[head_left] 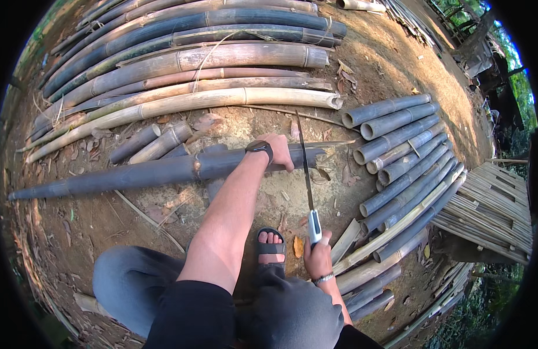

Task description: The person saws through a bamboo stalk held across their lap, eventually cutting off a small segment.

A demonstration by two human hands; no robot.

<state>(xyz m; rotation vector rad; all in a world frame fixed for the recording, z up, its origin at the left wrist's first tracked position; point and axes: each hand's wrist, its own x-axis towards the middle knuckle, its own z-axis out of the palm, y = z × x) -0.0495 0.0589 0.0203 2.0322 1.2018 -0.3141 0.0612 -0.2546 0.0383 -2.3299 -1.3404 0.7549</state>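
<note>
A long dark bamboo pole [117, 176] lies across the ground in front of me, its thin tip at the far left and its split, splintered end at the right. My left hand [278, 150], with a dark band at the wrist, is wrapped over the pole close to that end. In my right hand [319, 257] is the white and dark handle of a hand saw [314, 225], gripped with fingers closed. Its long narrow blade points away from me and crosses the pole's right end, just right of my left hand. Whether the teeth touch the bamboo I cannot tell.
Long bamboo poles [222, 56] lie stacked beyond. Short cut bamboo sections [397, 128] are piled at the right, beside a slatted bamboo platform [490, 203]. Short offcuts [159, 143] lie beyond the pole. My sandalled foot [271, 247] rests on leaf-strewn dirt.
</note>
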